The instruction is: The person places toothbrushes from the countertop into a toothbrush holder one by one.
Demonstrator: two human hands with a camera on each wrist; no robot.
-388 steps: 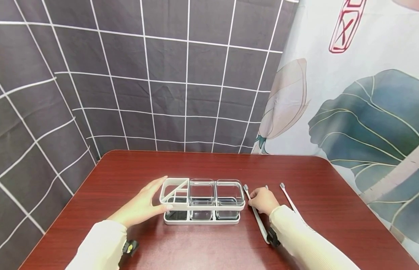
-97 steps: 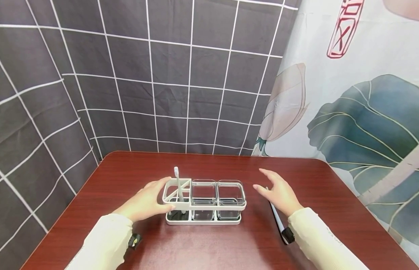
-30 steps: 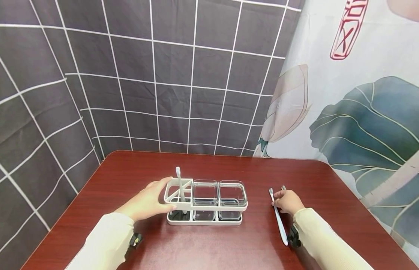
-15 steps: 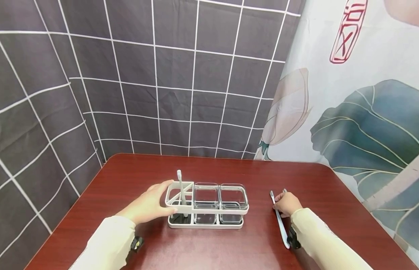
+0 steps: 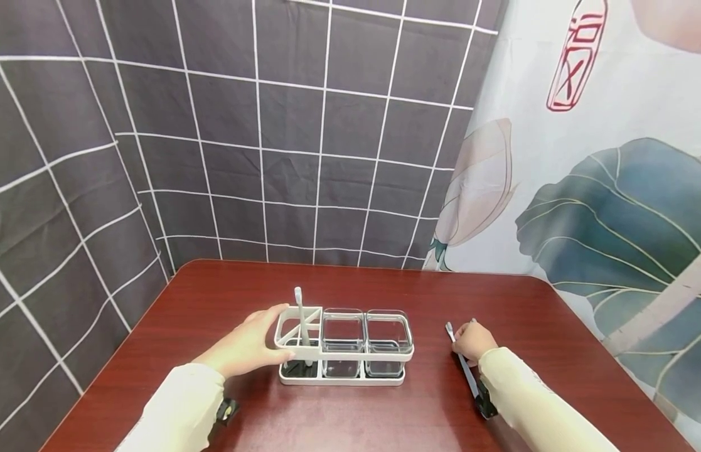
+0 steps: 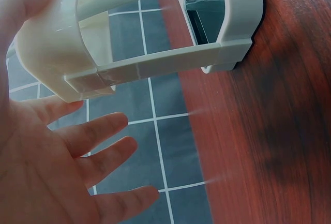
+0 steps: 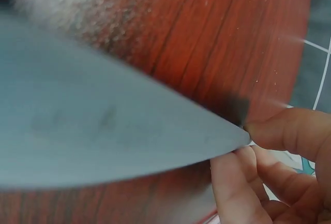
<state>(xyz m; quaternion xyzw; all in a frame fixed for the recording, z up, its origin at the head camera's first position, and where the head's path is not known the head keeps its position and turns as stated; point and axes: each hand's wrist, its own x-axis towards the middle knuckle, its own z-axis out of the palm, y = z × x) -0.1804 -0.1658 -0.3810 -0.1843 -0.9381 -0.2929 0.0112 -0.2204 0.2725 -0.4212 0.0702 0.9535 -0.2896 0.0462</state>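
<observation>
In the head view, my left hand (image 5: 247, 344) grips the left end of a white toothbrush holder (image 5: 358, 355). The left wrist view shows that thumb on the holder's frame (image 6: 155, 66), with the other fingers spread below. A white toothbrush (image 5: 302, 317) stands tilted in the holder's left, divided section. To the right, my right hand (image 5: 474, 343) pinches a light-blue toothbrush (image 5: 465, 371) between thumb and fingers. Its handle (image 7: 119, 131) fills much of the right wrist view, close to the camera. A further brush head (image 5: 472, 320) peeks out behind that hand, the rest hidden.
Two clear glass cups (image 5: 342, 329) sit in the holder's middle and right sections. The dark red wooden table (image 5: 350, 417) has rounded far corners. Behind it hang a grey grid-patterned cloth (image 5: 288, 169) and a white cloth (image 5: 531, 138) with lotus prints.
The white toothbrush has gone from the table into the holder. My right hand has come down to the blue toothbrush, which has shifted slightly left. My left hand stays on the holder.
</observation>
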